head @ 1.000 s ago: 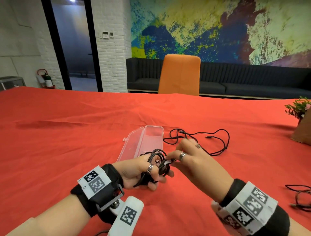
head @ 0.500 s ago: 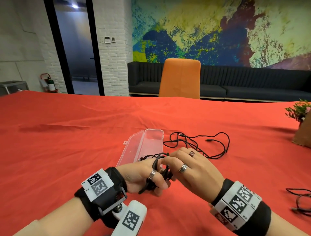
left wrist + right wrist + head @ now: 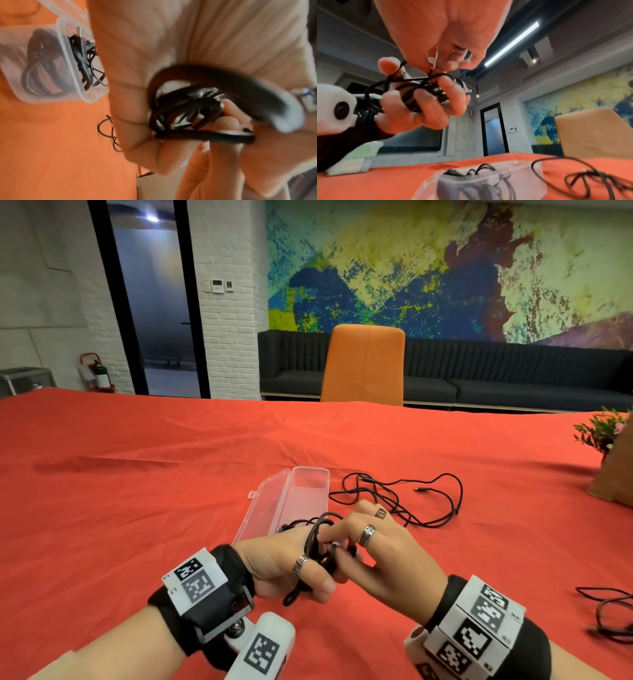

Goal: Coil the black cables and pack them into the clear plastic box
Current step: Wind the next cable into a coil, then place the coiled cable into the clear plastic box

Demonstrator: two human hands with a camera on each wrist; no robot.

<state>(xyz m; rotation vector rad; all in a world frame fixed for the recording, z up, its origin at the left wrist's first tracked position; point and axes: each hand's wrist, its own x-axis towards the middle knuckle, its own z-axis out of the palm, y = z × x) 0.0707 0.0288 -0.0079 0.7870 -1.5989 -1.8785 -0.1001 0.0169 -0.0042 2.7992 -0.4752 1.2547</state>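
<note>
My left hand (image 3: 294, 568) grips a coiled black cable (image 3: 320, 546) above the red cloth, fingers curled round the loops (image 3: 185, 113). My right hand (image 3: 376, 546) meets it from the right and pinches a strand of the same coil (image 3: 426, 86) between thumb and fingertips. Just beyond the hands lies the clear plastic box (image 3: 310, 484), lid open to the left. A coiled cable (image 3: 82, 59) sits in its near end. A loose black cable (image 3: 411, 498) sprawls on the cloth to the right of the box.
Another loose black cable (image 3: 609, 614) lies at the right edge of the table. A potted plant in brown wrap (image 3: 613, 460) stands at the far right. An orange chair (image 3: 364, 364) is behind the table's far edge.
My right hand has slid left over the coil, its fingers now lying across the loops. Both hands stay together at the same spot in front of the box.
</note>
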